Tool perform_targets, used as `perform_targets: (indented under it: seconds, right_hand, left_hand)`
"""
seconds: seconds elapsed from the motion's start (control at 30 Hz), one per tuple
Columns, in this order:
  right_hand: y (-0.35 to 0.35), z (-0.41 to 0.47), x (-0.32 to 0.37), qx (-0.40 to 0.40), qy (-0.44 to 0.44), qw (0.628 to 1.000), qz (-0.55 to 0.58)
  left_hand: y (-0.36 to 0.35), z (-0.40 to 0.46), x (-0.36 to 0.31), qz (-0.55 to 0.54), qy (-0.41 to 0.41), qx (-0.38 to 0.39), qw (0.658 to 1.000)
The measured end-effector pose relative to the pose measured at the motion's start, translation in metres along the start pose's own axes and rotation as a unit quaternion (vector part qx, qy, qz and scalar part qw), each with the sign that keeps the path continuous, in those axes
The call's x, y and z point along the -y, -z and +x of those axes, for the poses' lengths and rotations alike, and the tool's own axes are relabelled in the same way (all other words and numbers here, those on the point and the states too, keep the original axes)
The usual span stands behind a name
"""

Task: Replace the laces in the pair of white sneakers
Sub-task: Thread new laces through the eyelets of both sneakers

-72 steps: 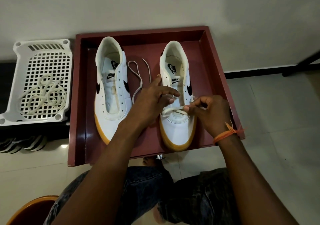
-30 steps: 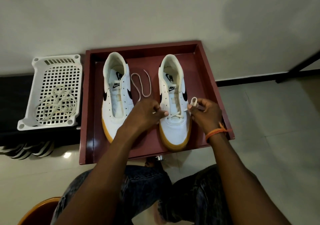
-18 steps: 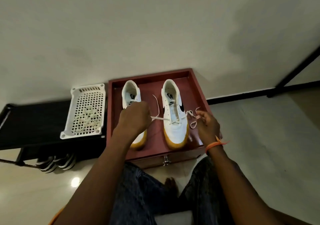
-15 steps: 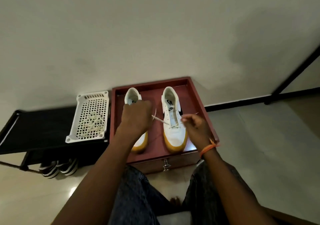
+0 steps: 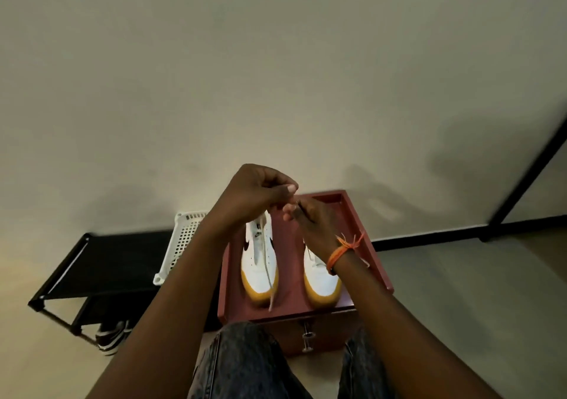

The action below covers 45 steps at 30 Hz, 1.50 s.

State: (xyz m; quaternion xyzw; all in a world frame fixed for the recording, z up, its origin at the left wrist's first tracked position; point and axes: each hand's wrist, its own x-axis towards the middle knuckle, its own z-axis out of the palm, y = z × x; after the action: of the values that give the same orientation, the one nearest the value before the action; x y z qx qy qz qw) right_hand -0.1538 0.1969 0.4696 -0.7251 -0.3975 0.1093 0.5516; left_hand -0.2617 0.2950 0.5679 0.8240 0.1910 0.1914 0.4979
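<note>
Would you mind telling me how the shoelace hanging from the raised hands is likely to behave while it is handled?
The lace probably stays floppy: it hangs limp from the left hand across the left sneaker. It seems very light, since a pinch appears to hold it up. Its free end, near the tray front, may swing and snag.

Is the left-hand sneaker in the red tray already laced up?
No, the left-hand sneaker in the red tray shows bare eyelets; only one loose lace hangs over it from the raised hands.
</note>
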Motion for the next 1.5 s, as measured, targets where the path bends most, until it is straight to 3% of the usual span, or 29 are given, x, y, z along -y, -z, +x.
perform_targets:
  seconds: [0.3,0.53,0.63,0.73,0.87,0.97,1.13,1.2,1.3,1.4,1.5]
  right_hand:
    - [0.03,0.006,0.087,-0.042,0.095,0.995,0.009]
    - [0.04,0.031,0.112,-0.021,0.066,0.998,-0.011]
    - [0.039,0.031,0.12,-0.006,0.034,0.999,0.028]
    - [0.038,0.031,0.137,0.001,0.058,0.998,0.025]
    - [0.036,0.034,0.148,0.009,0.097,0.995,-0.013]
    - [0.029,0.03,0.137,0.053,0.074,0.996,0.005]
    - [0.023,0.032,0.09,0.116,0.041,0.992,-0.025]
    - [0.023,0.029,0.058,0.148,0.008,0.989,-0.005]
    - [0.028,0.02,0.007,0.136,-0.103,0.973,0.154]
    - [0.024,0.014,-0.036,0.097,-0.2,0.927,0.304]
    - [0.012,0.015,-0.079,0.028,-0.228,0.919,0.32]
  left_hand:
    - [0.026,-0.019,-0.05,-0.184,-0.015,0.046,0.982]
    - [0.062,-0.026,-0.082,-0.274,-0.037,0.001,0.961]
    - [0.071,-0.028,-0.093,-0.227,-0.081,0.001,0.971]
    - [0.065,-0.027,-0.099,-0.192,-0.128,0.019,0.973]
    - [0.06,-0.018,-0.103,-0.213,-0.167,-0.057,0.961]
    - [0.056,-0.005,-0.1,-0.216,-0.136,-0.103,0.961]
    - [0.026,0.018,-0.076,-0.302,-0.007,-0.048,0.952]
    - [0.011,0.03,-0.047,-0.217,0.033,-0.091,0.971]
    - [-0.013,0.046,0.005,0.002,0.019,-0.116,0.993]
    - [-0.041,0.055,0.05,0.042,0.043,-0.034,0.998]
    - [-0.07,0.071,0.099,0.039,0.076,0.022,0.996]
